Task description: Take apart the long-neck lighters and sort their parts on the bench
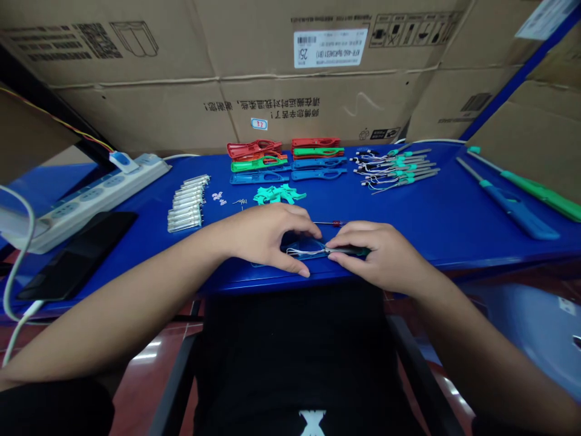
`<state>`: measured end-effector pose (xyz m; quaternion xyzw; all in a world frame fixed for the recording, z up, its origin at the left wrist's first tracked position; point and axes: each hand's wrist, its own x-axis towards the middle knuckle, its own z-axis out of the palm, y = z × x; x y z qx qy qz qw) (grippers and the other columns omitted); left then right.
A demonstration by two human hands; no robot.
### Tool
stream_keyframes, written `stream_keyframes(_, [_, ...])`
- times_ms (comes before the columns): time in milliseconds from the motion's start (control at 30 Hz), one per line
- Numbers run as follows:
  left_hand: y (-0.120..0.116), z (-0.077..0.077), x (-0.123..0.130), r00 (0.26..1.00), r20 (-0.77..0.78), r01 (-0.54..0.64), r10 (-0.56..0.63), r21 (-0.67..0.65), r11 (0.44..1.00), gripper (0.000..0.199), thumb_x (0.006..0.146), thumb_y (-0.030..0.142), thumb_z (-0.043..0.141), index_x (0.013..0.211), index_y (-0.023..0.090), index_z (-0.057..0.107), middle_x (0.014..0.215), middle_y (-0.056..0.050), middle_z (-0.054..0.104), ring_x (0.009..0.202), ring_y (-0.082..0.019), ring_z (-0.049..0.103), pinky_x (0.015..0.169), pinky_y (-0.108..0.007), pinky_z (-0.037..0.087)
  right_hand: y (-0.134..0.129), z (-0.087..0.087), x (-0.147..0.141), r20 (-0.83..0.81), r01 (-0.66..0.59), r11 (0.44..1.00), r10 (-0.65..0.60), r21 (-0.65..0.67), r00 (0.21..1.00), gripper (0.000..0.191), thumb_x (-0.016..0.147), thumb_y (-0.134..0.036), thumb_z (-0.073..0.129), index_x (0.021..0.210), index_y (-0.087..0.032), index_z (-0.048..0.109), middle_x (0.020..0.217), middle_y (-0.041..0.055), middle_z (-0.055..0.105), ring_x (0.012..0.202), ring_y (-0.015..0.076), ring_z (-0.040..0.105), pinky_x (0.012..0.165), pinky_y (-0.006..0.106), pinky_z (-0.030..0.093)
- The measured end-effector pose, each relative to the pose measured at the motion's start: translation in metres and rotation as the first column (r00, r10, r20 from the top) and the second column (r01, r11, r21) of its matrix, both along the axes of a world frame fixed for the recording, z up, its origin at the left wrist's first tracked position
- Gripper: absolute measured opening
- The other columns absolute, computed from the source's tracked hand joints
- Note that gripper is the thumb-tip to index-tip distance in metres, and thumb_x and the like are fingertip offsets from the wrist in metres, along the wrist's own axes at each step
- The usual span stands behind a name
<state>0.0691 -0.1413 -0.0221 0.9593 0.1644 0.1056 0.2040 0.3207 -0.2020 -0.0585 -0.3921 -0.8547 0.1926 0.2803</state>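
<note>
A blue plastic shell (309, 255) with thin white wires lies near the front edge of the blue table. My left hand (279, 237) arches over the shell's left part, thumb and fingers apart, fingertips close to the wires. My right hand (379, 251) pinches a dark, slim tool or part (351, 250) at the shell's right end; its exact shape is partly hidden by the fingers. Just behind the hands lies a screwdriver with a red handle (336, 223). Teal plastic pieces (279, 194) are heaped behind my left hand.
Red, green and blue shells (319, 174) stand in stacks at the back, beside wired metal rods (403, 168). Clear tubes (186, 206), a black phone (79, 254) and a power strip (95, 197) are at left. Two long assembled tools (517, 206) lie at right; cardboard (263, 79) rises behind.
</note>
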Motion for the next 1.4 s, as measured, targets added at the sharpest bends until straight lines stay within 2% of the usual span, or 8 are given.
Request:
stream_keyframes(100, [0.001, -0.003, 0.000, 0.998, -0.055, -0.007, 0.008, 0.019, 1.000, 0.050, 0.081, 0.045, 0.077, 0.123, 0.020, 0.067, 0.107, -0.009, 0.070, 0.092, -0.021, 0.066, 0.080, -0.030, 0.051, 0.001, -0.003, 0.001, 0.027, 0.000, 1.000, 0.000, 0.009, 1.000, 0.016, 0.091, -0.027, 0.065, 0.101, -0.023, 0.077, 0.097, 0.0048, 0.072, 0.091, 0.0181, 0.067, 0.084, 0.032, 0.052])
stream_keyframes(233, [0.001, -0.005, 0.002, 0.997, -0.079, -0.006, 0.007, 0.014, 1.000, 0.042, 0.084, 0.035, 0.074, 0.123, 0.021, 0.067, 0.107, -0.008, 0.069, 0.091, -0.019, 0.066, 0.080, -0.029, 0.051, 0.002, -0.003, 0.003, 0.093, -0.023, 0.999, 0.019, 0.035, 0.996, 0.020, 0.094, -0.025, 0.061, 0.107, -0.023, 0.077, 0.100, 0.0063, 0.070, 0.094, 0.0195, 0.065, 0.086, 0.033, 0.051])
stream_keyframes(400, [0.002, -0.005, 0.003, 0.996, -0.094, -0.011, 0.011, -0.003, 1.000, 0.039, 0.084, 0.034, 0.074, 0.120, 0.021, 0.069, 0.106, -0.007, 0.068, 0.090, -0.019, 0.065, 0.080, -0.029, 0.051, 0.002, 0.001, 0.005, 0.131, -0.074, 0.996, 0.068, 0.044, 0.989, 0.027, 0.094, -0.020, 0.056, 0.111, -0.026, 0.076, 0.101, 0.0062, 0.070, 0.100, 0.0214, 0.063, 0.091, 0.037, 0.051])
stream_keyframes(600, [0.003, -0.007, 0.002, 0.998, -0.054, 0.024, -0.025, -0.027, 0.999, 0.029, 0.085, 0.031, 0.073, 0.114, 0.024, 0.073, 0.106, -0.006, 0.066, 0.089, -0.017, 0.064, 0.083, -0.028, 0.050, 0.002, -0.002, 0.007, 0.117, -0.055, 0.997, 0.048, 0.051, 0.992, 0.027, 0.095, -0.020, 0.054, 0.111, -0.026, 0.075, 0.104, 0.0066, 0.070, 0.104, 0.0222, 0.063, 0.094, 0.039, 0.051])
stream_keyframes(867, [0.004, -0.010, 0.002, 0.998, -0.045, 0.038, -0.040, -0.039, 0.998, 0.034, 0.087, 0.029, 0.071, 0.120, 0.026, 0.071, 0.107, -0.006, 0.065, 0.093, -0.018, 0.064, 0.085, -0.030, 0.050, 0.004, -0.005, 0.008, 0.125, -0.058, 0.997, 0.050, 0.058, 0.991, 0.028, 0.096, -0.021, 0.053, 0.113, -0.025, 0.075, 0.102, 0.0072, 0.070, 0.103, 0.0227, 0.062, 0.094, 0.041, 0.051])
stream_keyframes(967, [0.002, -0.011, 0.006, 0.999, -0.006, 0.032, -0.032, -0.033, 0.999, 0.030, 0.088, 0.031, 0.069, 0.117, 0.023, 0.072, 0.104, -0.006, 0.066, 0.093, -0.018, 0.064, 0.086, -0.031, 0.050, 0.003, -0.003, 0.007, 0.120, -0.069, 0.997, 0.063, 0.045, 0.991, 0.029, 0.097, -0.021, 0.051, 0.112, -0.024, 0.075, 0.101, 0.0076, 0.069, 0.101, 0.0222, 0.062, 0.093, 0.040, 0.051])
stream_keyframes(1167, [-0.005, -0.015, 0.016, 0.994, 0.106, -0.028, 0.025, 0.025, 0.999, 0.016, 0.090, 0.029, 0.065, 0.098, 0.020, 0.075, 0.094, -0.005, 0.069, 0.088, -0.017, 0.065, 0.083, -0.030, 0.050, 0.004, 0.002, 0.003, 0.111, -0.097, 0.995, 0.095, 0.013, 0.989, 0.032, 0.097, -0.018, 0.048, 0.115, -0.025, 0.074, 0.102, 0.0074, 0.069, 0.096, 0.0210, 0.064, 0.086, 0.036, 0.052])
stream_keyframes(1400, [-0.008, -0.019, 0.019, 0.974, 0.215, -0.092, 0.071, 0.089, 0.992, 0.016, 0.093, 0.029, 0.063, 0.092, 0.019, 0.075, 0.090, -0.005, 0.070, 0.084, -0.016, 0.065, 0.078, -0.029, 0.050, 0.003, 0.005, 0.003, 0.103, -0.067, 0.995, 0.059, 0.075, 0.993, 0.030, 0.096, -0.017, 0.049, 0.112, -0.022, 0.074, 0.101, 0.0082, 0.069, 0.095, 0.0216, 0.063, 0.086, 0.036, 0.051])
